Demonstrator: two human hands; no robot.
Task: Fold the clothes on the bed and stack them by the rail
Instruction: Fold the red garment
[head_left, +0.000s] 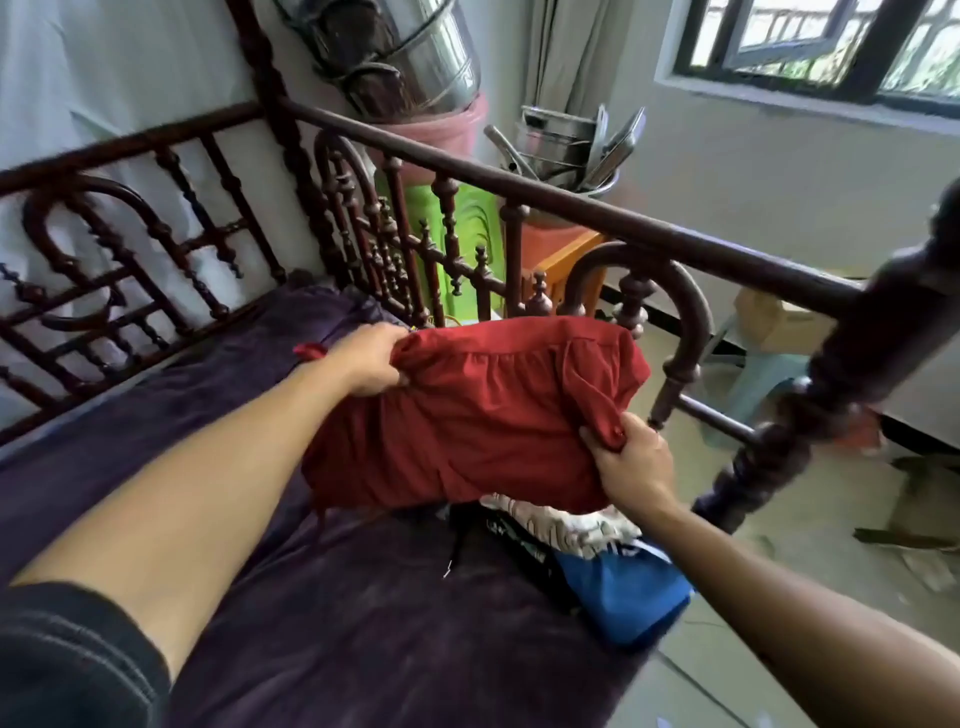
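Cloth is held at both ends: a folded red garment with a gathered seam (483, 410) is stretched between the two bare arms over the foot of the bed. Its far left corner is bunched inside the left grip (371, 358), whose fingers are curled round the fabric. Its near right corner, where a small red button is seen, is pinched by the right grip (628, 462), with the thumb pressed on top.

The garment is placed just beside the dark turned-wood rail (571, 208) that runs along the side of the bed. A small pile of clothes is partly covered by its lower edge; whether the garment rests on the pile cannot be told. In the pile a white cloth with a reddish pattern (566, 525) is seen on top, a black garment with white print (498, 540) to its left, and a bright blue garment (628, 597) nearest the camera. All of these are laid on the dark purple bedcover (311, 597).

Beyond the rail, a lime-green plastic stool (467, 218) and a pink plastic bucket (452, 130) holding steel pots (410, 52) are stood against the wall. A dark-framed window (831, 47) is set at the upper right.
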